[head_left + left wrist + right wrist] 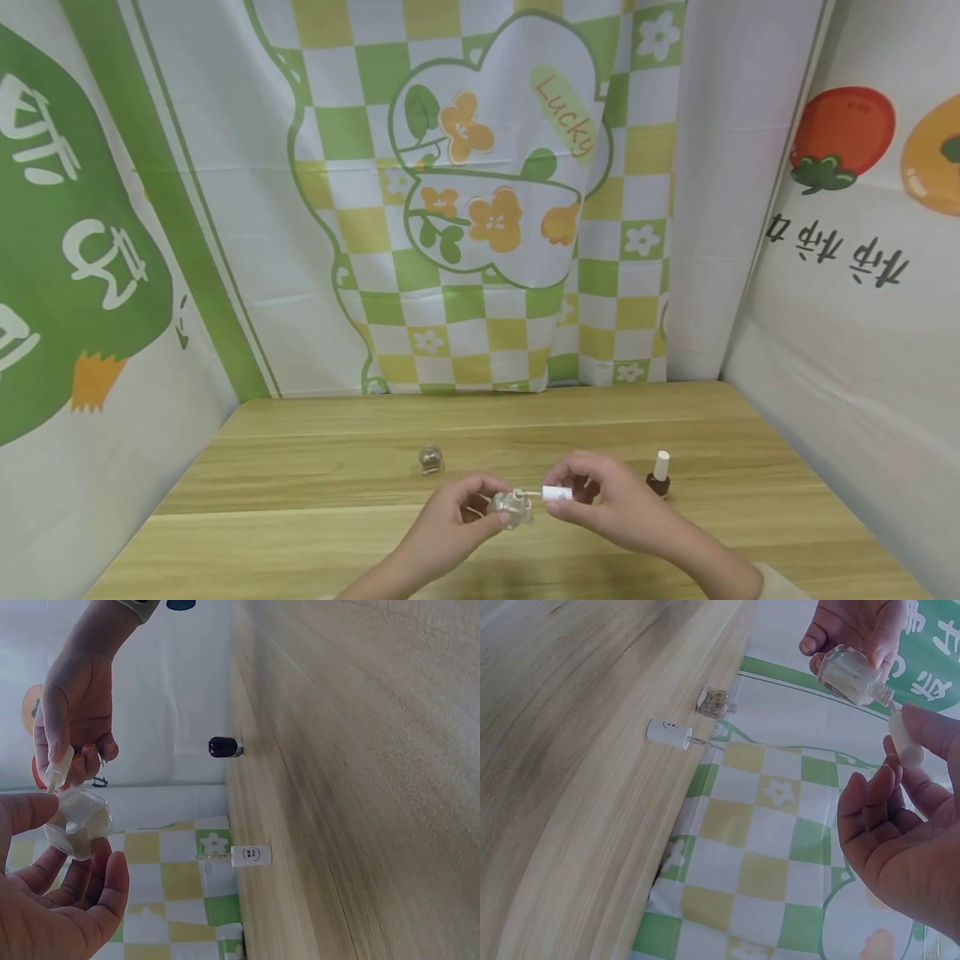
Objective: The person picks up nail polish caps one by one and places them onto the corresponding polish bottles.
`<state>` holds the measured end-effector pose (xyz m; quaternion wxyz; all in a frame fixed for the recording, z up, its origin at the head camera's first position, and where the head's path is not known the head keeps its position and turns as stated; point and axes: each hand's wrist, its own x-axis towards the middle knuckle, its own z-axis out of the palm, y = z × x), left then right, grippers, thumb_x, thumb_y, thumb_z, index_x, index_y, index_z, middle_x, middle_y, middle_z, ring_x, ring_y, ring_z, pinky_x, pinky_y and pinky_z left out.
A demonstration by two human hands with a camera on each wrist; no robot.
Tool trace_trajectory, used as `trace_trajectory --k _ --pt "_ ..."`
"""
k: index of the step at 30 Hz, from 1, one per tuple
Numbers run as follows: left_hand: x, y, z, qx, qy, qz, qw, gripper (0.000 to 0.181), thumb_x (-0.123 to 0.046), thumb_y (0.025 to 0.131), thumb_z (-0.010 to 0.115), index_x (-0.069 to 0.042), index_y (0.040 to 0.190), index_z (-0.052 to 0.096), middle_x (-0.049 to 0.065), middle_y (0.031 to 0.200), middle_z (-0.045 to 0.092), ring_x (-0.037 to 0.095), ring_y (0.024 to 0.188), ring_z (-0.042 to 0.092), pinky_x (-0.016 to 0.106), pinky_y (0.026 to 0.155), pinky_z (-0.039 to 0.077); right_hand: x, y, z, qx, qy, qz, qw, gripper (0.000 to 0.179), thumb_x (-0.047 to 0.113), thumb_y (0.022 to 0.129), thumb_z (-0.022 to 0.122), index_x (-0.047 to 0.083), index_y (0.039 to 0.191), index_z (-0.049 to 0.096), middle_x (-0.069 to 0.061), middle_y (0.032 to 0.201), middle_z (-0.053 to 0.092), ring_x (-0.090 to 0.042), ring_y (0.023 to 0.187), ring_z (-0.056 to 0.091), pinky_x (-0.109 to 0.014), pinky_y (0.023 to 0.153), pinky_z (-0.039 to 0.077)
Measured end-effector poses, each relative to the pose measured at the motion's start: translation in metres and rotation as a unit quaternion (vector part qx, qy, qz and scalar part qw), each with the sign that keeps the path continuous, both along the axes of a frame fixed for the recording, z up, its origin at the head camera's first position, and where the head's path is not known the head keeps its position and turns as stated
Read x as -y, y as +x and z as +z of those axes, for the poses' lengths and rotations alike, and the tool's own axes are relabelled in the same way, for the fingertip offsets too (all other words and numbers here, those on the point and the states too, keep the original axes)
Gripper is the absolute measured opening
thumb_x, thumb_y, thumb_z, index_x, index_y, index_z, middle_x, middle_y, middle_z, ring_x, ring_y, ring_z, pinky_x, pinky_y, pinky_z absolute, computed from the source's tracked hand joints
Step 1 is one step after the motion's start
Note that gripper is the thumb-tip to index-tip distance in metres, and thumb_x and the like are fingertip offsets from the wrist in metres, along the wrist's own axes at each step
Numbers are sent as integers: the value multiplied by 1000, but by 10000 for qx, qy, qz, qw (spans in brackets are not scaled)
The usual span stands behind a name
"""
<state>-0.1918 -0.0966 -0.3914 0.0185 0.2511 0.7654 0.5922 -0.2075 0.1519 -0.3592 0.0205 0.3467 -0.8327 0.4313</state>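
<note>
My left hand [465,512] holds a clear faceted glass nail polish bottle [847,675] between thumb and fingers, tilted with its neck toward my right hand. A little pale matter shows inside the glass. My right hand [611,500] pinches a white nail polish cap [557,493] between thumb and fingers. The cap's thin brush stem reaches to the bottle's mouth; whether its tip is inside is hard to tell. Both hands are above the wooden table [315,483]. Beyond my right hand stands a dark nail polish bottle [658,483] with a white cap.
An uncapped small glass bottle [431,459] stands on the table, left of centre. Another white cap [667,733], with a smiley face, stands brush-up on the table in the wrist views. Printed curtains [487,333] enclose the table at the back and both sides.
</note>
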Motion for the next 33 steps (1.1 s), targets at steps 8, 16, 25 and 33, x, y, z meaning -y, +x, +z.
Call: trace_trajectory --k 8,16,25,33 --pt "0 0 -2 174 -6 -33 9998 24 -14 91 68 -8 114 65 3 102 65 19 83 62 26 70 54 1 1 1 -99 33 0 9999 10 26 89 73 23 95 66 9 83 59 -10 75 54 -28 66 52" --pt "0 0 -3 165 -4 -14 9999 24 -14 91 69 -7 114 65 3 103 65 18 83 62 26 70 53 0 0 3 -172 50 13 9998 11 31 88 73 24 94 67 8 80 57 -9 73 53 -26 64 50" --pt "-1 2 0 215 -71 -36 9997 24 -14 90 69 -8 113 65 3 101 65 18 83 61 26 70 53 1 1 4 -120 -10 45 9999 12 29 87 74 22 95 68 7 80 57 -9 71 52 -26 62 50" --pt "-3 2 -1 251 -117 -22 9996 23 -14 90 69 -9 112 66 3 99 65 16 81 60 25 68 53 4 1 6 -183 58 103 9998 13 27 86 75 22 96 69 8 80 56 -8 71 53 -26 62 51"
